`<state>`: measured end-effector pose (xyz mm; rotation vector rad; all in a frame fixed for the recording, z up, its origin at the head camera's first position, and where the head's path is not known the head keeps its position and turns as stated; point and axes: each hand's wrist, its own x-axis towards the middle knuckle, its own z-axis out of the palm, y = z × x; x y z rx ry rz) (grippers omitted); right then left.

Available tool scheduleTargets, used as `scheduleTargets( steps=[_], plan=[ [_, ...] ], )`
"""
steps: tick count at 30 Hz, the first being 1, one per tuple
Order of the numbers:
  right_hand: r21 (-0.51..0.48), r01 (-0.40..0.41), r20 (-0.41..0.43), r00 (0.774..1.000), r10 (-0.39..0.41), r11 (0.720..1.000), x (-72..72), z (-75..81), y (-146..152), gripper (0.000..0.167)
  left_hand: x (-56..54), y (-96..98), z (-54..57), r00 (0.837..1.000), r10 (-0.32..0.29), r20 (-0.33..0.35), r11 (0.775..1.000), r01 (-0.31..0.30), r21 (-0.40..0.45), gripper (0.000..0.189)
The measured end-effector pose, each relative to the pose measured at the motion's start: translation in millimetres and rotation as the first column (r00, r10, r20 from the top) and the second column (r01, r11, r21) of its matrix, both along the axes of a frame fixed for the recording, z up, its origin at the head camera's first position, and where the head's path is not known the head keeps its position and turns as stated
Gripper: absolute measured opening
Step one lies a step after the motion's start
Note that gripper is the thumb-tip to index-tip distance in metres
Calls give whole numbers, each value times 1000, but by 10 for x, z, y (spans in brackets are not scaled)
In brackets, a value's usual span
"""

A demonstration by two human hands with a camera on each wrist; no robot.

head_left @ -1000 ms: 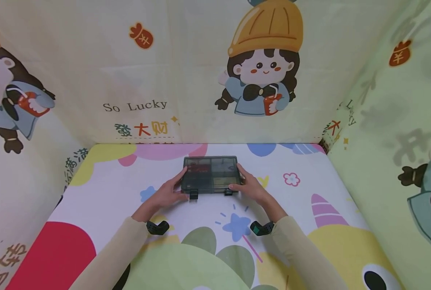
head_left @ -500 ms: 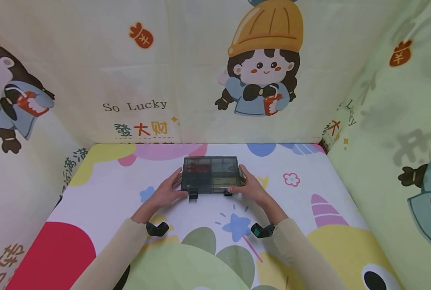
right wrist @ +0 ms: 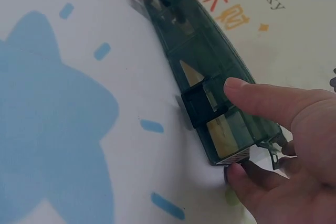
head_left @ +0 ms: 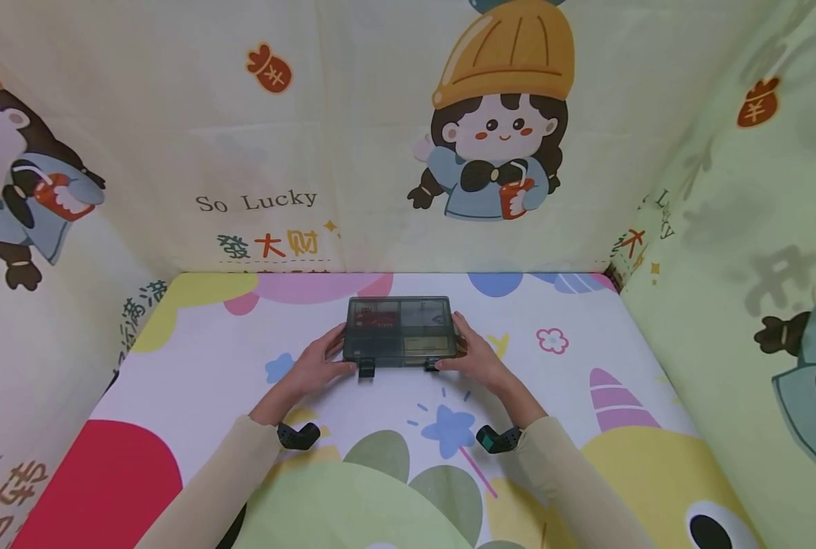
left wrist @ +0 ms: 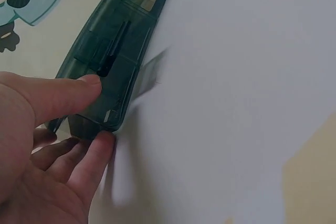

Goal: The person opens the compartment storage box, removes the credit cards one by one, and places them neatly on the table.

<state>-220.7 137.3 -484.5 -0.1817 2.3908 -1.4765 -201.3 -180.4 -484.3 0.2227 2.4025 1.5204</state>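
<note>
A dark translucent compartment box (head_left: 374, 341) lies toward the far side of the table, lid down. Through the lid show a reddish item in the back left section and a pale one at the front right. My left hand (head_left: 319, 364) holds the left end; in the left wrist view its thumb (left wrist: 68, 95) presses the front by a latch (left wrist: 114, 50), fingertips at the corner. At the right end my right hand (head_left: 477, 354) grips the box, its thumb near the front right latch (right wrist: 202, 106), its fingers at the end. A small clip (right wrist: 274, 153) sticks out beside those fingers.
A patterned cloth with a blue star (head_left: 448, 431) and other cartoon prints covers the table. Cloth walls (head_left: 367, 152) with cartoon figures rise at the back and both sides. Black wrist devices (head_left: 298, 436) sit at the sleeve cuffs.
The left fingers have drawn back and down along the box's left side. My right thumb has shifted slightly right at the front latch. The box stays in place.
</note>
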Motion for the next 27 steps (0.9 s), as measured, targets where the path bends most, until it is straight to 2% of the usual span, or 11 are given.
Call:
scheduleTargets(
  steps=[11,19,27],
  plan=[
    [-11,17,32,999,-17,1000,30,81,15,100,-39,-44,-139,999,32,-18,998,-33,-45,83],
    [-8,65,32,997,-65,998,54,161,9,91,-40,-42,-145,999,37,-23,998,-38,-50,82],
    [7,70,-14,997,-70,998,72,226,13,88,-25,-29,-110,999,42,-8,999,-42,-32,83]
  ],
)
